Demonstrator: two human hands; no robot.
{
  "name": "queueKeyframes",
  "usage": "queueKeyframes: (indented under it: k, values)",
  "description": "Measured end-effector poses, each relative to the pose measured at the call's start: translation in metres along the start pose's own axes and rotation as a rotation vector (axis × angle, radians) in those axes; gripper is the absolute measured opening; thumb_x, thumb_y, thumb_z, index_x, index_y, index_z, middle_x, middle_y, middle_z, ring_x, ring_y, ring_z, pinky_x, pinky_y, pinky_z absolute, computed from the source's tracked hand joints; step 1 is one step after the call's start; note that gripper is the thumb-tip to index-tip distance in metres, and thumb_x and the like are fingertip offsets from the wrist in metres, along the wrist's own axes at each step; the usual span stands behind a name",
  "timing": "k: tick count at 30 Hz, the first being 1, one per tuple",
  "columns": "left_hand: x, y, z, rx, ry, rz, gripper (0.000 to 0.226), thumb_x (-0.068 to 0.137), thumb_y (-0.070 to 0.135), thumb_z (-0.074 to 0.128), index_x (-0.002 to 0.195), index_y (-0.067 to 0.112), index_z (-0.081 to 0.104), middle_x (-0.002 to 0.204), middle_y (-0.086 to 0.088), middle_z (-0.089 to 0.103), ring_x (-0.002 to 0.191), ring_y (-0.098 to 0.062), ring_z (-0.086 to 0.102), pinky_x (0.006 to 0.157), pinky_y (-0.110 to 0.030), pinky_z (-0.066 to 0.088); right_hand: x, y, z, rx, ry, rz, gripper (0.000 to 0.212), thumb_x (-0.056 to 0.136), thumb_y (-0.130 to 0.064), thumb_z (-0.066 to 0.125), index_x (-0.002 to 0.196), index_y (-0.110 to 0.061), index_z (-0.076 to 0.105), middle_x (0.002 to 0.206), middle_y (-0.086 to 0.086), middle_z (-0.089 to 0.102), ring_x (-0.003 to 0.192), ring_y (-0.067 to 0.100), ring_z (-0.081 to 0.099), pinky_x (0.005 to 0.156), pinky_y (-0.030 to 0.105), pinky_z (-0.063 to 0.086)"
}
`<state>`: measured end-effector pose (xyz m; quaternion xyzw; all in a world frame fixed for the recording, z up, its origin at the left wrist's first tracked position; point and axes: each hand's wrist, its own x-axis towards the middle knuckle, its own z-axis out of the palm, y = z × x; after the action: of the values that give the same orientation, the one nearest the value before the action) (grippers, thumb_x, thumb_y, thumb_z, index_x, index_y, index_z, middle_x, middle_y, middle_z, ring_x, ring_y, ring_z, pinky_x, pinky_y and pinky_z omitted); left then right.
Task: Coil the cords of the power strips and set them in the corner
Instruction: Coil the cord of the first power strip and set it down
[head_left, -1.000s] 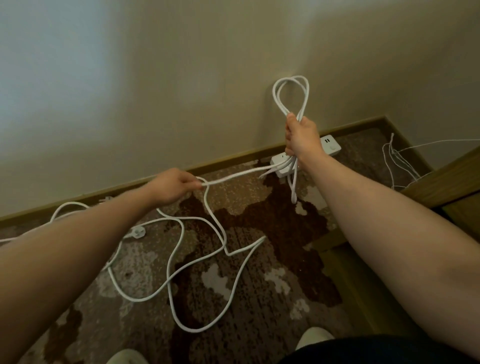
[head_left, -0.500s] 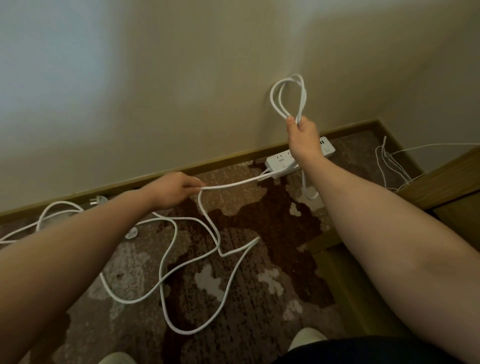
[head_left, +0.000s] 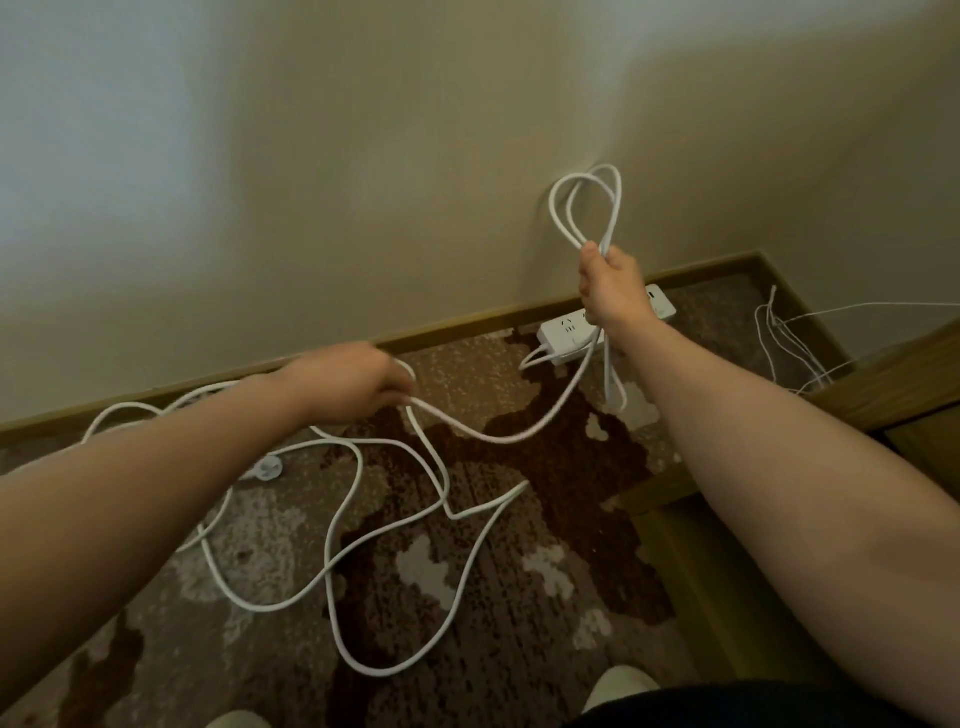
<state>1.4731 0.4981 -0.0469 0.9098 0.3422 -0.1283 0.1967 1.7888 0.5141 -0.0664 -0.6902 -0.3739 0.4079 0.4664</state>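
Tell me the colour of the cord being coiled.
White. The cord shows best in the head view, running between the left hand and right hand.

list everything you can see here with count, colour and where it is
power strip: 1, white, on the carpet by the baseboard, behind the right hand
cord: 1 thick, white, looped over the carpet, coils held up
plug: 1, white, on the carpet left
thin cables: several, white, right corner
carpet: 1, brown patterned, floor
baseboard: olive, along the wall
shoes: 2, pale, bottom edge
hands: left hand pinches the cord; right hand grips the coils
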Motion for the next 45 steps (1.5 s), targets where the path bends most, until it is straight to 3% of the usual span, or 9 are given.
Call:
queueKeyframes:
  k: [4, 11, 17, 22, 27, 34, 39, 41, 45]
  values:
    - [0.037, 0.061, -0.021, -0.160, 0.245, 0.087, 0.017, 0.089, 0.036, 0.060, 0.093, 0.024, 0.071, 0.085, 0.007, 0.070, 0.076, -0.010, 0.060, 0.071, -0.028, 0.047, -0.009, -0.008, 0.005, 0.188, -0.218, 0.117, 0.033, 0.107, -0.028, 0.035, 0.077, -0.017, 0.041, 0.053, -0.002, 0.037, 0.040, 0.011, 0.027, 0.041, 0.024, 0.020]
    - [0.079, 0.098, -0.022, -0.174, 0.434, -0.292, 0.037, 0.071, 0.056, 0.071, 0.061, 0.024, 0.057, 0.058, 0.007, 0.053, 0.061, -0.016, 0.053, 0.051, -0.028, 0.035, -0.022, -0.010, 0.018, 0.149, -0.502, 0.158, 0.030, 0.108, -0.021, 0.032, 0.084, -0.010, 0.046, 0.063, 0.008, 0.055, 0.041, 0.015, 0.045, 0.040, 0.026, 0.035]
    - [0.087, 0.086, -0.028, -0.376, 0.468, -0.330, 0.019, 0.075, 0.031, 0.072, 0.063, 0.019, 0.065, 0.061, 0.004, 0.060, 0.066, -0.018, 0.059, 0.056, -0.027, 0.037, -0.029, -0.007, 0.022, 0.022, -0.627, 0.169, 0.029, 0.108, -0.026, 0.033, 0.090, -0.009, 0.048, 0.066, 0.008, 0.062, 0.049, 0.020, 0.060, 0.049, 0.028, 0.054]
    - [0.091, 0.077, -0.033, -0.269, 0.521, -0.423, 0.032, 0.069, 0.047, 0.074, 0.063, 0.019, 0.060, 0.063, 0.001, 0.061, 0.062, -0.019, 0.058, 0.052, -0.029, 0.040, -0.036, -0.008, 0.025, -0.106, -0.639, 0.107, 0.033, 0.108, -0.029, 0.032, 0.088, -0.009, 0.049, 0.061, 0.008, 0.058, 0.039, 0.016, 0.042, 0.039, 0.027, 0.042]
    - [0.089, 0.062, -0.039, -0.323, 0.547, -0.427, 0.038, 0.070, 0.054, 0.074, 0.066, 0.021, 0.055, 0.065, 0.004, 0.059, 0.063, -0.015, 0.055, 0.053, -0.030, 0.039, -0.035, -0.013, 0.025, -0.052, -0.583, 0.156, 0.029, 0.108, -0.032, 0.034, 0.084, -0.018, 0.042, 0.051, -0.002, 0.033, 0.038, 0.010, 0.024, 0.039, 0.021, 0.020]
    - [0.054, 0.003, -0.053, -0.391, 0.515, -0.441, 0.036, 0.082, 0.048, 0.065, 0.071, 0.014, 0.065, 0.068, -0.008, 0.063, 0.064, -0.021, 0.055, 0.057, -0.031, 0.038, -0.030, -0.006, 0.018, -0.280, -0.455, 0.008, 0.036, 0.104, -0.046, 0.038, 0.080, -0.021, 0.049, 0.055, -0.004, 0.040, 0.039, 0.007, 0.031, 0.038, 0.020, 0.026]
    - [0.051, 0.000, -0.058, -0.381, 0.712, -0.464, 0.042, 0.085, 0.049, 0.060, 0.067, 0.012, 0.059, 0.058, -0.002, 0.053, 0.056, -0.020, 0.049, 0.055, -0.033, 0.036, -0.033, -0.016, 0.025, -0.515, -0.544, -0.222, 0.041, 0.097, -0.054, 0.050, 0.083, -0.017, 0.062, 0.061, -0.007, 0.047, 0.047, 0.004, 0.041, 0.047, 0.019, 0.035]
    - [0.055, 0.005, -0.066, -0.431, 0.763, -0.462, 0.038, 0.087, 0.048, 0.059, 0.069, 0.014, 0.059, 0.057, 0.002, 0.050, 0.055, -0.016, 0.046, 0.052, -0.031, 0.032, -0.035, -0.019, 0.026, -0.457, -0.544, -0.205, 0.039, 0.100, -0.047, 0.050, 0.082, -0.013, 0.061, 0.060, -0.005, 0.046, 0.045, 0.005, 0.039, 0.046, 0.020, 0.034]
    - [0.050, 0.001, -0.057, -0.459, 0.606, -0.440, 0.031, 0.096, 0.037, 0.049, 0.086, 0.013, 0.067, 0.072, -0.004, 0.057, 0.071, -0.023, 0.052, 0.063, -0.030, 0.034, -0.036, -0.020, 0.021, -0.213, -0.554, -0.074, 0.038, 0.104, -0.042, 0.043, 0.079, -0.015, 0.051, 0.053, -0.005, 0.040, 0.041, 0.008, 0.031, 0.039, 0.020, 0.027]
